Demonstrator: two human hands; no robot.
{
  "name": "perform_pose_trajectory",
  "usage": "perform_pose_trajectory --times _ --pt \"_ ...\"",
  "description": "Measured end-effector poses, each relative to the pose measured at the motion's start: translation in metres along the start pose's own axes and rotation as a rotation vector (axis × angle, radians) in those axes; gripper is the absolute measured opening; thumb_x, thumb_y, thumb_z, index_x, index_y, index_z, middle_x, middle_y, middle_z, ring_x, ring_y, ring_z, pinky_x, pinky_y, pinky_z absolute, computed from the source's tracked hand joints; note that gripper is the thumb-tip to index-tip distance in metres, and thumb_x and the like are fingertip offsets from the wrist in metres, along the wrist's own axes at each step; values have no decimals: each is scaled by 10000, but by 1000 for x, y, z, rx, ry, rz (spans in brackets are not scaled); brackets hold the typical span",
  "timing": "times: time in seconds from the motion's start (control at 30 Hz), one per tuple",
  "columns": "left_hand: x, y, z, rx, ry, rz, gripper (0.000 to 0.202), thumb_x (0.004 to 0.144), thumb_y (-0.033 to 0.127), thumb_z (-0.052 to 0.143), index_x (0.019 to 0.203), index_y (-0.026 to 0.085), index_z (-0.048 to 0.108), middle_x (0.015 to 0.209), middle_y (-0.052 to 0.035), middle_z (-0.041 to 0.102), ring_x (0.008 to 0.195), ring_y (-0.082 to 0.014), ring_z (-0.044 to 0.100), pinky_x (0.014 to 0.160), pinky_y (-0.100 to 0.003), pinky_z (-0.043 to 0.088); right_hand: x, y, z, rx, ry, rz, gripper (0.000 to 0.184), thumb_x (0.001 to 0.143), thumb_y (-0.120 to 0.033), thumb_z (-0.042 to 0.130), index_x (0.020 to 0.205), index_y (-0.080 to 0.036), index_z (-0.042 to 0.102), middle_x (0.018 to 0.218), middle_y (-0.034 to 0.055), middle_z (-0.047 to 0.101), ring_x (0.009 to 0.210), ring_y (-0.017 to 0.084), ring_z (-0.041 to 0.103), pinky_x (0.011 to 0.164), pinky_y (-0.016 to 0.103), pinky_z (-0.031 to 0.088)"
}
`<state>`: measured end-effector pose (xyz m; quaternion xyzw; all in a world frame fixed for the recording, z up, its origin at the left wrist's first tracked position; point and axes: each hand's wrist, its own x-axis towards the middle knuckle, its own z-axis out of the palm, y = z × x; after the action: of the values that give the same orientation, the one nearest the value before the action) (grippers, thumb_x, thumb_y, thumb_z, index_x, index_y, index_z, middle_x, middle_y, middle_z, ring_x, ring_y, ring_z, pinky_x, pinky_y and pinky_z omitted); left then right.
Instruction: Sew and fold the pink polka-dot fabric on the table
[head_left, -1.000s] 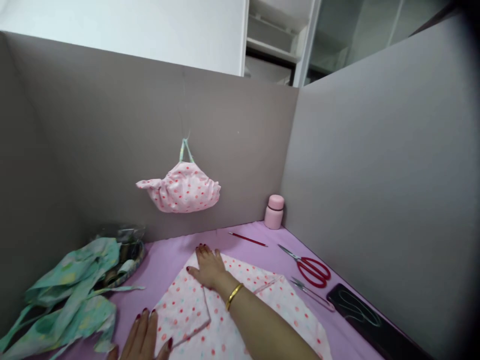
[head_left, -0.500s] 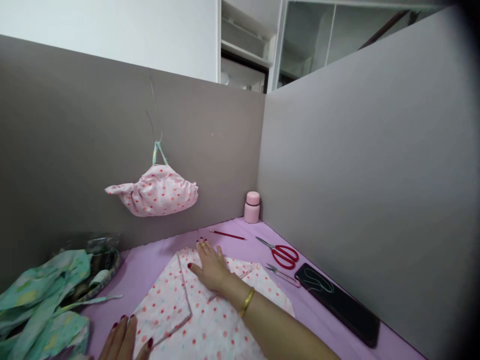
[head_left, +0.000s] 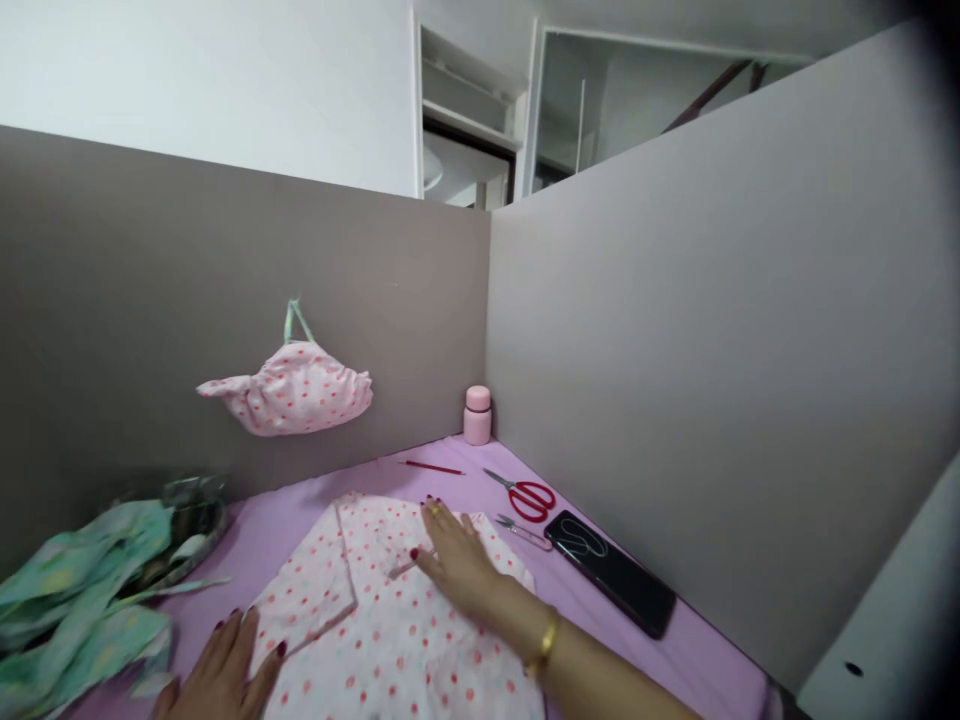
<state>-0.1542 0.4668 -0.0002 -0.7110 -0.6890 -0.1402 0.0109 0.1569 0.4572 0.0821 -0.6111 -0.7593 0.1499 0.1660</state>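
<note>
A pale pink cloth with red dots (head_left: 390, 640) lies spread on the table, with a folded section along its left side. My right hand (head_left: 454, 560) rests flat on the upper part of the cloth, fingers spread. At the cloth's lower left edge lies my left hand (head_left: 217, 670), its fingers stretched out and the thumb touching the fabric. Neither hand grips anything. The cloth's lower end runs out of view at the bottom.
Right of the cloth lie red-handled scissors (head_left: 525, 497), thread snips (head_left: 525, 533) and a black phone (head_left: 615, 580). A red pencil (head_left: 433, 467) and a pink flask (head_left: 477, 415) are behind. Green fabric (head_left: 90, 590) overlaps a basket (head_left: 214, 530) at left. A dotted cloth pouch (head_left: 300, 390) hangs from the partition (head_left: 112, 270).
My right hand has slid rightward across the cloth. My left hand shows more fully at the cloth's edge. The head view has shifted, so the surroundings sit further left.
</note>
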Motion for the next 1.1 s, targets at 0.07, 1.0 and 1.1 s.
perform_pose_trajectory --times 0.07,1.0,1.1 --pt "-4 7 -13 18 -15 27 573 833 401 288 1322 117 380 1409 -135 367 1312 -270 296 1001 -541 286 -42 -1 -2 33 -32 -6 664 909 -528 217 1431 -134 101 1493 84 82 1367 224 59 1088 489 90" --pt "-105 49 -102 -205 -201 144 387 870 354 382 1207 214 510 1195 -67 600 1093 -205 533 945 -370 389 -121 -67 22 -13 -351 -418 607 869 -388 421 1405 -166 243 1463 89 204 1343 244 186 1090 487 138" --pt "-101 15 -103 -182 -181 87 338 885 347 337 1060 233 602 984 -39 686 908 -198 608 835 -351 425 -126 -74 36 1 -519 -457 739 823 -461 486 1405 -104 205 1454 148 135 1347 306 122 1066 565 80"
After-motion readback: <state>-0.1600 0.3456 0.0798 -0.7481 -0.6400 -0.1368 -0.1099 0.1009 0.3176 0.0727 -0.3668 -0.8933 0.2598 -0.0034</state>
